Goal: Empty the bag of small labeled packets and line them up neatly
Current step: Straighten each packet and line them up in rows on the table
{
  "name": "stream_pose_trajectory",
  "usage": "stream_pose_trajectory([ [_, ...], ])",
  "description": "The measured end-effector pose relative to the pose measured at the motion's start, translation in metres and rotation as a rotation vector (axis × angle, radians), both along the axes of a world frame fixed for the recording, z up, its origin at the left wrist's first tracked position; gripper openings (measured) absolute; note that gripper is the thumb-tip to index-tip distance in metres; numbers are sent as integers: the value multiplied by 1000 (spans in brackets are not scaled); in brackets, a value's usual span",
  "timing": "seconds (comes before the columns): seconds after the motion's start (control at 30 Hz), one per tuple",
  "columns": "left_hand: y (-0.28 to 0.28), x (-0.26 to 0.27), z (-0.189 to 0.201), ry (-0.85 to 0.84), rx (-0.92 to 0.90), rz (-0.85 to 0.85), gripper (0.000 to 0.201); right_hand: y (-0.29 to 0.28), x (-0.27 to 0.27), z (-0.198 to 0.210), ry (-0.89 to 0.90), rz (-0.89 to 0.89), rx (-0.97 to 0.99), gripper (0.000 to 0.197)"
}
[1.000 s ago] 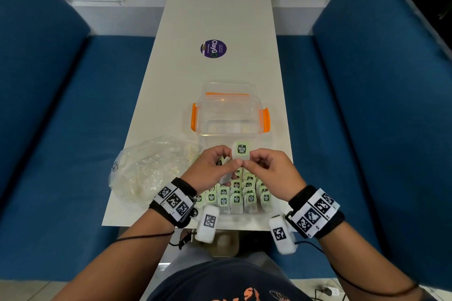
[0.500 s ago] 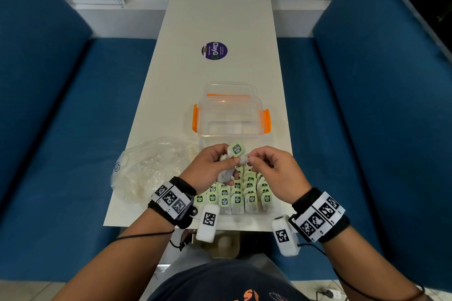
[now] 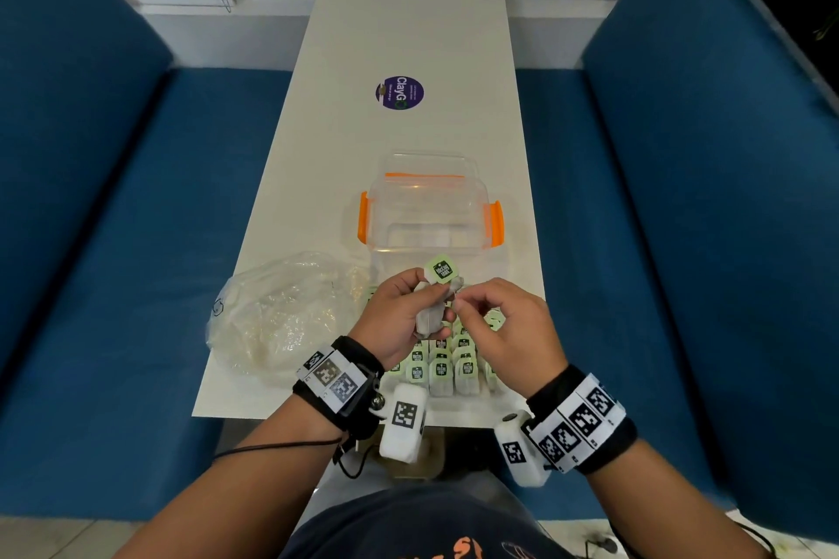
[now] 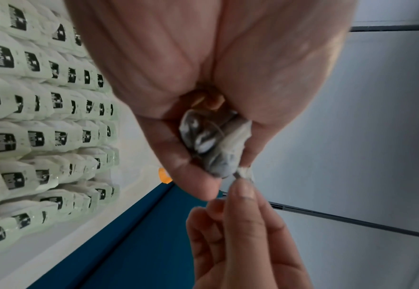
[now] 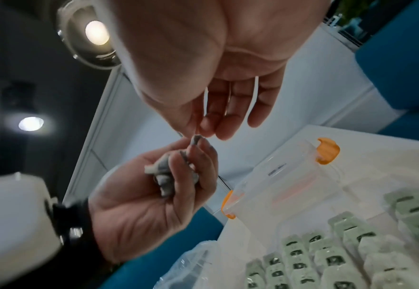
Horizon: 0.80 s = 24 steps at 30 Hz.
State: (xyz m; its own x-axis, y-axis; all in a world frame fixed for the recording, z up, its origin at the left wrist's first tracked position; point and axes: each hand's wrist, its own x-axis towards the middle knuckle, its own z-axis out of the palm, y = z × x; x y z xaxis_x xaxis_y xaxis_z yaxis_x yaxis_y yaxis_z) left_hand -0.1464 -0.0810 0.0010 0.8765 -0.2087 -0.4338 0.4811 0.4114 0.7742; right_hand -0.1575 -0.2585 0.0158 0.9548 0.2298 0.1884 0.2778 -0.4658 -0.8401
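Note:
My left hand (image 3: 411, 309) grips a small grey packet (image 3: 430, 320) above the table, its pale green label (image 3: 441, 270) sticking up past the fingers. In the left wrist view the packet (image 4: 210, 144) sits crumpled in the curled fingers. My right hand (image 3: 488, 315) pinches the packet's top corner (image 5: 195, 140) between thumb and forefinger. Below the hands, several packets (image 3: 442, 370) with green labels lie in neat rows near the table's front edge, also seen as rows of packets (image 4: 37, 125). The clear plastic bag (image 3: 281, 313) lies crumpled at the left.
A clear plastic box (image 3: 429, 209) with orange latches stands just beyond my hands. A round purple sticker (image 3: 399, 93) sits further up the narrow white table (image 3: 408, 23). Blue upholstered seats (image 3: 113, 241) flank both sides.
The packet has tilted, its green label turning from upright to slanted. My right hand has shifted from the label down to the packet's corner. Both hands stay above the rows.

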Motion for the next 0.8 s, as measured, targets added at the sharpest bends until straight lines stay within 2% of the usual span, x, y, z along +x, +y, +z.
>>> stream_pose_trajectory([
  [0.17, -1, 0, -5, 13, 67, 7, 14, -1, -1, -10, -92, 67, -166, 9],
  [0.23, 1, 0, -6, -6, 118, -12, 11, -4, 1, -6, -13, 35, -124, 7],
  [0.33, 6, 0, -4, -42, 193, -50, 12, -11, 9, 1, 174, -79, 43, 6],
  [0.43, 9, -1, -3, -101, 320, -158, 10, -13, 23, 4, 397, 19, 160, 12],
  [0.5, 8, -1, -1, -180, 422, -254, 8, -14, 31, 2, 429, 81, 122, 5],
  [0.57, 8, -3, 1, -246, 489, -299, 7, -15, 37, -2, 432, 65, 102, 15],
  [0.67, 7, -5, -2, -289, 522, -307, 3, -14, 38, -5, 419, 12, 113, 16],
  [0.73, 6, -6, -6, -300, 569, -287, 12, -13, 35, -7, 421, 5, 122, 14],
  [0.8, 4, -7, -9, -315, 598, -271, 10, -14, 33, -9, 444, 32, 137, 13],
])
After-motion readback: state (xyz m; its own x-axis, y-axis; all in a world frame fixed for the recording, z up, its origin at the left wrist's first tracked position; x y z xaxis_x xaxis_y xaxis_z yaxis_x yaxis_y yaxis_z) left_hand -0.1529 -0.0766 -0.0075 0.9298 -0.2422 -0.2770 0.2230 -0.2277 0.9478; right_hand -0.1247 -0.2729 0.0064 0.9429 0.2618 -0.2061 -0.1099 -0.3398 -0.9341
